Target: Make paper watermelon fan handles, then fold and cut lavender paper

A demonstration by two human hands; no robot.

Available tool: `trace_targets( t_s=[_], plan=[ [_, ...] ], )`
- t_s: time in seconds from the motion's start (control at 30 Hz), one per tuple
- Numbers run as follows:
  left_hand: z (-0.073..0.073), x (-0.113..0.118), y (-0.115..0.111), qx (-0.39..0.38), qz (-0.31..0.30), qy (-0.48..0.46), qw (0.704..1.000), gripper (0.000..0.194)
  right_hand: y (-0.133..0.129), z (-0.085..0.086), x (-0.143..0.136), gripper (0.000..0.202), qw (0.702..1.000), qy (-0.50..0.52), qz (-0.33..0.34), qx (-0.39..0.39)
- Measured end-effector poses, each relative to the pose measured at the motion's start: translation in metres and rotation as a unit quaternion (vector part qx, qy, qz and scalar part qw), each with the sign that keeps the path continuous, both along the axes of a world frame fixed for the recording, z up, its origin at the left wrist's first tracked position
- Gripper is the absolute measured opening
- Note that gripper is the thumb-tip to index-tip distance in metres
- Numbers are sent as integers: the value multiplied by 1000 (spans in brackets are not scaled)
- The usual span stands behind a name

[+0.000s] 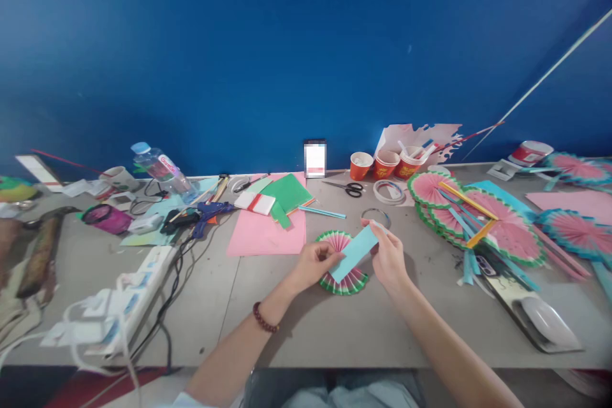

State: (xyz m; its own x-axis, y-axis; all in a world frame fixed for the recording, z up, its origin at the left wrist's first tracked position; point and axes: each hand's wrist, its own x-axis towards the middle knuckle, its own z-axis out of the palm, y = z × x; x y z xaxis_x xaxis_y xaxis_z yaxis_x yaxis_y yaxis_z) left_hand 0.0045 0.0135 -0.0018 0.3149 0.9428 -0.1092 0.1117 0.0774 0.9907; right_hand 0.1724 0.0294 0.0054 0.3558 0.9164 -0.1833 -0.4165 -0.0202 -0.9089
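Observation:
Between my hands is a light blue paper strip (354, 256), tilted up to the right. My left hand (316, 262) pinches its lower left end with thumb and fingers. At the upper right end, my right hand (388, 251) grips the strip's edge. Beneath the strip, a pleated paper fan (345, 285) in pink with a green rim lies on the table, partly covered by the strip and my left hand. Just beyond my right hand rests a thin ring (375, 214). Black-handled scissors (352, 189) lie farther back.
Finished-looking paper fans (514, 223) are piled at right, near a white mouse (549, 320). Red paper cups (362, 166) and a tape roll (388, 192) stand behind. Pink sheets (258, 237), a blue glue gun (210, 211), a bottle (167, 169) and a power strip (138, 296) occupy the left.

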Motion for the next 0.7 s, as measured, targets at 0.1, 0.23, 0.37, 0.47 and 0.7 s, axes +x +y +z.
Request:
trace_targets(
  t_s=[0.1, 0.23, 0.37, 0.47, 0.7],
  plan=[
    [-1, -1, 1, 9, 20, 9, 1000, 44, 1, -1, 1, 28, 1000, 10, -4, 2],
    [-1, -2, 2, 17, 24, 6, 1000, 45, 1, -3, 3, 27, 1000, 14, -6, 8],
    [-1, -3, 2, -31, -39, -41, 998, 42, 1, -3, 4, 28, 1000, 17, -19, -1],
    [2, -3, 1, -69, -72, -77, 992, 41, 1, -2, 4, 30, 999, 15, -29, -10],
    [14, -18, 2, -71, -104, -111, 986, 37, 2, 1, 8, 31, 999, 14, -30, 2]
  ],
)
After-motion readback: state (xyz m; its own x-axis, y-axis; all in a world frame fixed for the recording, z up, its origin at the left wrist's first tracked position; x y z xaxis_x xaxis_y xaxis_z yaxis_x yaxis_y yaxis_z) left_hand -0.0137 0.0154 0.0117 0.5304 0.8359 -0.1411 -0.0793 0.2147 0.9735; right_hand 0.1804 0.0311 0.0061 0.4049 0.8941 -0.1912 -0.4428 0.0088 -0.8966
